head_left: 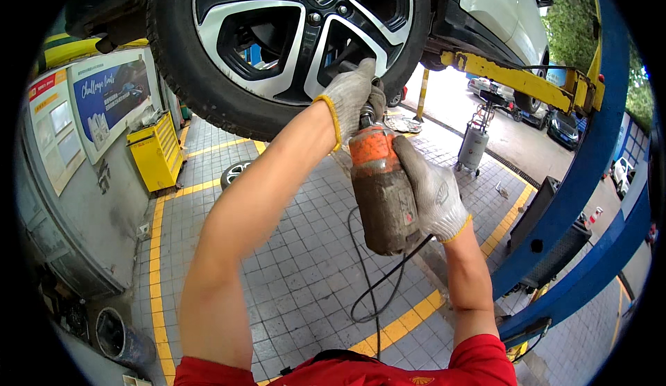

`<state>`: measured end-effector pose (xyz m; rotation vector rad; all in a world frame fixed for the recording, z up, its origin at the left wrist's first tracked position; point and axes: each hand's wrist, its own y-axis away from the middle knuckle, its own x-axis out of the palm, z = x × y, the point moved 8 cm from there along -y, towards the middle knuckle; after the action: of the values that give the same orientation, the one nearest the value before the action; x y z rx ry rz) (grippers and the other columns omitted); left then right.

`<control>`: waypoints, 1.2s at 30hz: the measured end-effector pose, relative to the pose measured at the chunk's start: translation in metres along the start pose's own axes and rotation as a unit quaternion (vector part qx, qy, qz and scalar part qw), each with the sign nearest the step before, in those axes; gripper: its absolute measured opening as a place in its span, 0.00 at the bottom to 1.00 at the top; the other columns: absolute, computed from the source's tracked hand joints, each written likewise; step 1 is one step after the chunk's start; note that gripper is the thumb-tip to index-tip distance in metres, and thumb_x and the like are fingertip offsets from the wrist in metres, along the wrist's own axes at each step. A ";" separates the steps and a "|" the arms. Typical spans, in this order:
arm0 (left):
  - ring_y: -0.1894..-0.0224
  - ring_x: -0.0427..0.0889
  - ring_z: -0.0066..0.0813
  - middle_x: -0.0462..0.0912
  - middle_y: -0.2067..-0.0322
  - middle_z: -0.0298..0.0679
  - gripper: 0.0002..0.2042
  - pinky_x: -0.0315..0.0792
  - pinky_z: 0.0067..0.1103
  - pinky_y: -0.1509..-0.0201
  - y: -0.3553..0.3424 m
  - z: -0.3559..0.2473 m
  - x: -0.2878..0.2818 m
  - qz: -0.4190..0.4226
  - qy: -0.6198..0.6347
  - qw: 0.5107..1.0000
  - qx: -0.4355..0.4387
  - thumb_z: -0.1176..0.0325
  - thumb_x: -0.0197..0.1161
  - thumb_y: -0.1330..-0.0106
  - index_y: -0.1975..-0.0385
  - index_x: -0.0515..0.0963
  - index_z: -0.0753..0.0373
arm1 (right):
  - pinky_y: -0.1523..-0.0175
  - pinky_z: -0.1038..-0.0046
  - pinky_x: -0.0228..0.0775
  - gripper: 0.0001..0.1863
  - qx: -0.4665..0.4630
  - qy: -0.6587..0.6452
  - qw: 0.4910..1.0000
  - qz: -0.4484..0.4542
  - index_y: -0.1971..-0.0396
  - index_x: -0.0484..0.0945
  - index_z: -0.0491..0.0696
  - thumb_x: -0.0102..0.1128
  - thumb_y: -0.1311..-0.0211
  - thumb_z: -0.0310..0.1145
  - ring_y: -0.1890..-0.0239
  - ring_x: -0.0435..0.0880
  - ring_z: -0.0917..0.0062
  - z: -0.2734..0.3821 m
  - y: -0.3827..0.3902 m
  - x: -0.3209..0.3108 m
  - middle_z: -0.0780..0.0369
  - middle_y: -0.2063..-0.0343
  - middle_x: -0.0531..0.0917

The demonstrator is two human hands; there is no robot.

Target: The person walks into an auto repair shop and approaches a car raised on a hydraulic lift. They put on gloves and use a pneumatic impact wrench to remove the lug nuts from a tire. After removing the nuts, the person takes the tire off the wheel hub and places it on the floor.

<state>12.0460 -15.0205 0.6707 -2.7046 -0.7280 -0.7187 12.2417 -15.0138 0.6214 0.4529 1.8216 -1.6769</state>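
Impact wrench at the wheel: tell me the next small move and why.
Probably press the wrench squarely onto the lug nut before triggering. The left hand steadies its nose at the wheel hub, the right hand grips the body, and the tool sits tilted; whether the socket is seated is hidden.

Both gloved hands are up on a grimy impact wrench (380, 192) with an orange band, nose pointed at 12 o'clock into the raised car's alloy wheel (291, 32). Left hand (349, 95) wraps the front end right by the socket, touching the spokes area; right hand (433, 192) has its grip around the wrench body from the 3 o'clock side. A black cable (374, 282) loops down toward 6 o'clock. Yellow tool cabinet (156, 151) sits at 9 o'clock, blue lift post (590, 157) at 3 o'clock, grey tiled floor (305, 282) with yellow lines below.
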 end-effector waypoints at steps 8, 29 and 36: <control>0.86 0.66 0.15 0.69 0.81 0.29 0.18 0.65 0.13 0.86 0.020 -0.011 0.012 -0.038 0.027 0.997 0.066 0.52 0.62 0.23 0.66 0.71 0.62 | 0.51 0.63 0.84 0.47 0.038 -0.085 0.995 -0.023 0.27 0.63 0.45 0.77 0.46 0.38 0.54 0.90 0.52 -0.005 0.009 -0.004 0.48 0.53 0.87; 0.65 0.84 0.30 0.78 0.66 0.38 0.11 0.84 0.23 0.59 0.051 -0.036 -0.067 -0.050 -0.009 0.962 0.269 0.69 0.70 0.34 0.60 0.75 0.64 | 0.65 0.72 0.76 0.18 0.230 -0.393 0.887 -0.082 0.46 0.78 0.46 0.69 0.33 0.33 0.69 0.82 0.78 -0.018 -0.023 0.004 0.63 0.66 0.84; 0.63 0.84 0.34 0.80 0.57 0.44 0.24 0.84 0.31 0.50 0.059 -0.046 -0.029 0.000 0.019 0.970 0.243 0.40 0.57 0.26 0.55 0.77 0.59 | 0.68 0.72 0.74 0.16 0.163 -0.446 0.875 -0.089 0.54 0.79 0.44 0.69 0.37 0.37 0.74 0.80 0.75 -0.021 -0.116 0.003 0.62 0.72 0.81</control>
<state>12.0368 -15.0981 0.6888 -2.2404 -0.7772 -0.5070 12.1622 -15.0093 0.7088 -0.3505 0.9163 -1.8726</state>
